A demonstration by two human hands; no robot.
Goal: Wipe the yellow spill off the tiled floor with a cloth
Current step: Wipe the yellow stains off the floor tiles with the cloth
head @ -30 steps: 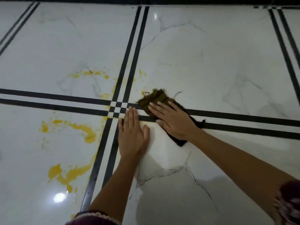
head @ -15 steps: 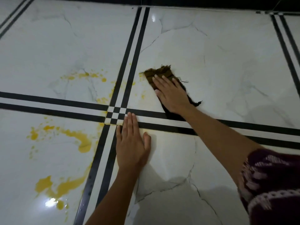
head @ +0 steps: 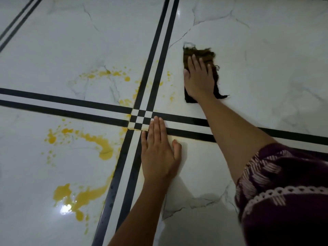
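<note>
My right hand (head: pixel 198 77) presses flat on a dark brown frayed cloth (head: pixel 202 53) on the upper right tile, right of the vertical black stripes. Yellow spill (head: pixel 104 150) lies in puddles and streaks on the lower left tile, with a larger pool (head: pixel 78 197) near the bottom left. Smaller yellow drops (head: pixel 113 74) dot the upper left tile, and a few specks (head: pixel 168 74) sit just left of the cloth. My left hand (head: pixel 159 153) rests palm down on the floor by the stripe crossing, fingers together, holding nothing.
White marble-look tiles (head: pixel 266 68) are divided by double black stripes that cross at a checkered square (head: pixel 141 119). Grey veins run through the near right tile. A bright light reflection (head: pixel 64 209) shines in the lower spill. My patterned dark sleeve (head: pixel 284 183) fills the lower right.
My right hand has pushed the cloth away from the stripe crossing, up and farther onto the upper right tile. My left hand has stayed planted in place.
</note>
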